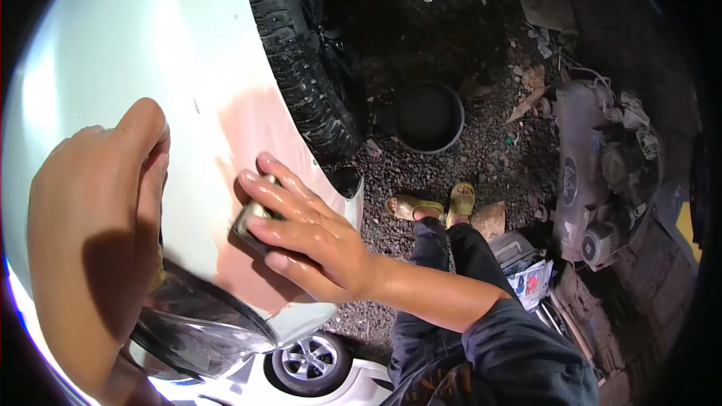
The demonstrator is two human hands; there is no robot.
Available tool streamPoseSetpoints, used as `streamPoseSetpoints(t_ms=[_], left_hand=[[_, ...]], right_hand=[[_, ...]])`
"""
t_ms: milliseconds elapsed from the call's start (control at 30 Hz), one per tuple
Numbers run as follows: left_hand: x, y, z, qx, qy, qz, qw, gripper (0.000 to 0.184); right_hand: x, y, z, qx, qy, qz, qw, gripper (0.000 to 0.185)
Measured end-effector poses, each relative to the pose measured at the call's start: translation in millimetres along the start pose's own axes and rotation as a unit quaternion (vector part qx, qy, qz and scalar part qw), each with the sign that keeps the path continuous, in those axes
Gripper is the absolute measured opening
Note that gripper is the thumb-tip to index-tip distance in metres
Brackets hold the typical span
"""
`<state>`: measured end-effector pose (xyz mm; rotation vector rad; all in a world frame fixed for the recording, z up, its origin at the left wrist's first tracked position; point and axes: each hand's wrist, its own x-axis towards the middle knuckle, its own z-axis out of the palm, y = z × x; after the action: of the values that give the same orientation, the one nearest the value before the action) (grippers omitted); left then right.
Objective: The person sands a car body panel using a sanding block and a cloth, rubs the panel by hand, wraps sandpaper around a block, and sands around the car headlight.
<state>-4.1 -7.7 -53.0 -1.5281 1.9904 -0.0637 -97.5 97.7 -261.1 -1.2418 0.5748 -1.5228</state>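
My right hand (316, 233), wet and with its fingers spread over the top, grips a small dark-edged sanding block (248, 222). The block rests on a pinkish patch (259, 124) on the white car fender (203, 45), between the wheel arch and the headlight (203, 316). Large and close to the camera, my left hand (105, 203) is curled at the left, over the white panel and beside the headlight. A bit of yellowish material shows at its lower edge; its fingertips and whatever they hold are hidden.
A black tire (301, 60) stands by the fender. On the gravel are a dark round bucket (429, 117) and my sandaled feet (425, 209). To the right lies a dusty air compressor (579, 173). Another white car's wheel (310, 365) shows at the bottom.
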Motion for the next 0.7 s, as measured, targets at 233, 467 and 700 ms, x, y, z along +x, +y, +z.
streamPoseSetpoints(t_ms=[233, 467, 700], left_hand=[[-0.4, 1.2, -0.9, -0.006, 0.019, 0.008, 1.0, 0.006], [2.1, 0.8, 0.2, -0.006, 0.006, 0.001, 1.0, 0.005], [11.9, -13.2, 3.9, -0.07, 0.076, 0.053, 0.993, 0.009]], right_hand=[[75.2, 63.7, -27.1, 0.01, 0.11, 0.064, 0.992, 0.035], [19.4, 17.9, -7.4, -0.035, 0.014, -0.012, 0.999, 0.038], [45.8, 23.8, -10.2, -0.085, 0.077, 0.035, 0.993, 0.039]])
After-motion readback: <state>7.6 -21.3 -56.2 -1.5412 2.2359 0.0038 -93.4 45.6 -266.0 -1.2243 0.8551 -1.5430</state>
